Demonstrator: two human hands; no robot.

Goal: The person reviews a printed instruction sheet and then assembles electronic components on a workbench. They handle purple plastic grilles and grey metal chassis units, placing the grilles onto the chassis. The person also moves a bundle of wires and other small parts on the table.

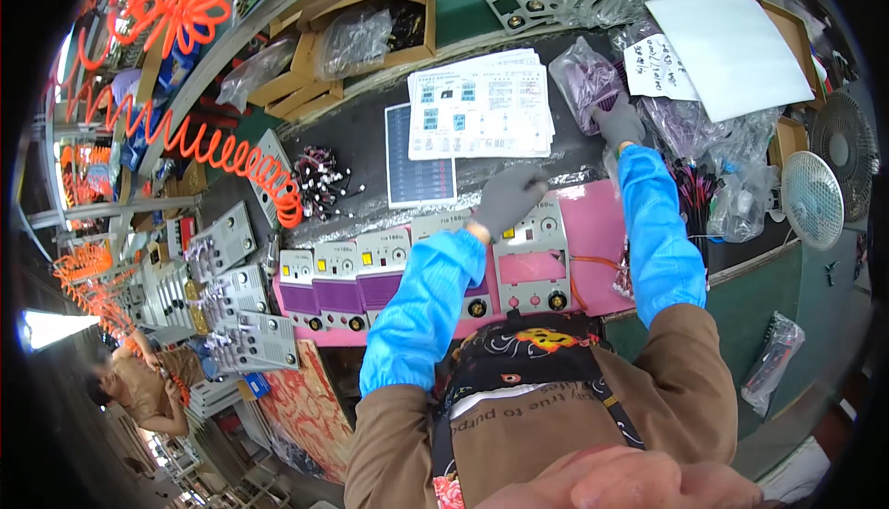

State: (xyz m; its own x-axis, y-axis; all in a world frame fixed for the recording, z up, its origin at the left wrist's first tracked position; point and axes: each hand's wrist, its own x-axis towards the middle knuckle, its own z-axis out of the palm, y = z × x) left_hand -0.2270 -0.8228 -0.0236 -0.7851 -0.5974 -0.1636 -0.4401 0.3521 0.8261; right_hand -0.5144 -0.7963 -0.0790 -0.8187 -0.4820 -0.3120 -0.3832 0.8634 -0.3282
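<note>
My left hand [509, 200], in a grey glove, is closed above the upper edge of the row of panels; whatever its fingers hold is hidden. Beneath and to the right of it lies a light grey front panel [557, 259] whose window frames the pink mat [593, 217]. Several panels to the left, such as a grey panel [382, 254], have purple slatted inserts [378, 290] in their windows. Farther off, my right hand [619, 125], also gloved, reaches to a clear bag [582, 74] of purple inserts, its fingers closed on a purple insert [607, 101].
Printed sheets [480, 111] lie behind the panels. A coiled orange hose [231, 152] hangs at the left, near a wire bundle [319, 180]. White foam sheet [732, 50] and a fan [813, 199] stand right. Another person [153, 379] works at far left.
</note>
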